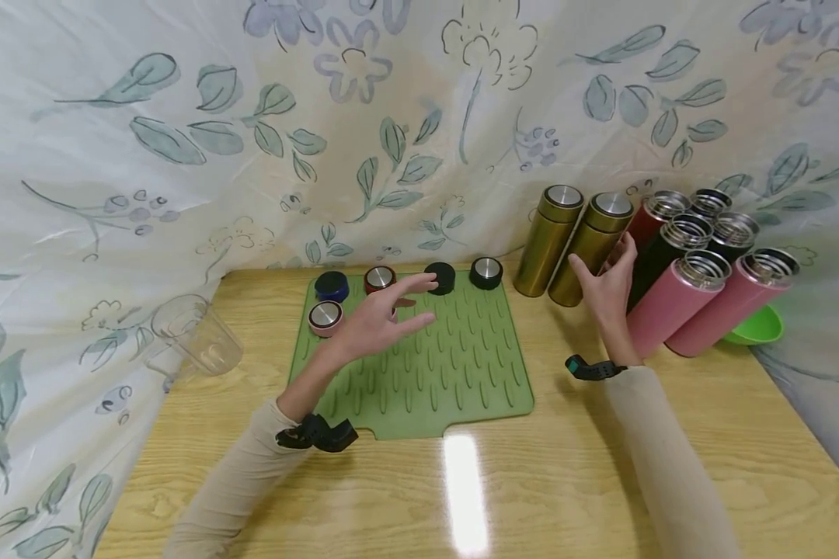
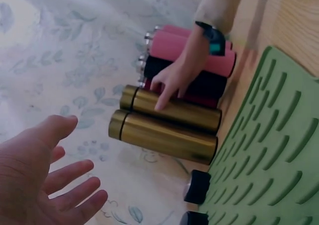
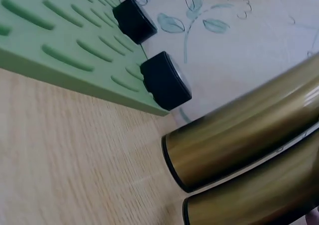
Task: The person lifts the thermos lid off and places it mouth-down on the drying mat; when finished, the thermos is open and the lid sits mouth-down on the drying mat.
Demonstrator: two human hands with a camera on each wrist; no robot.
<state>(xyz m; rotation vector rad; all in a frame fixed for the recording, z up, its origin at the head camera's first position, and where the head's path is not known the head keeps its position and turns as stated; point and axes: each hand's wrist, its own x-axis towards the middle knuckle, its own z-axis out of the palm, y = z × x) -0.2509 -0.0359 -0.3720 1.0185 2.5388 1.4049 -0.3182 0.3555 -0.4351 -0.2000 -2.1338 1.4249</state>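
Observation:
Two gold thermos bottles with silver-topped lids stand side by side by the back wall, the left one (image 1: 547, 247) slightly apart from the right one (image 1: 587, 252). My right hand (image 1: 610, 289) holds the right gold bottle at its upper body, thumb on its front and fingers round its right side. Over the green ribbed mat (image 1: 454, 373) hovers my left hand (image 1: 381, 318), fingers spread and nothing in them. Near it on the mat lie a pink-rimmed lid (image 1: 325, 318), a blue lid (image 1: 332, 286), a red lid (image 1: 380, 279) and two black lids (image 1: 486, 273).
Right of the gold pair stand several lidless bottles, including two pink bottles (image 1: 730, 307), a dark one (image 1: 660, 256) and a red one (image 1: 649, 217). A green bowl (image 1: 758, 326) sits behind them. A clear pitcher (image 1: 206, 338) stands at the left table edge.

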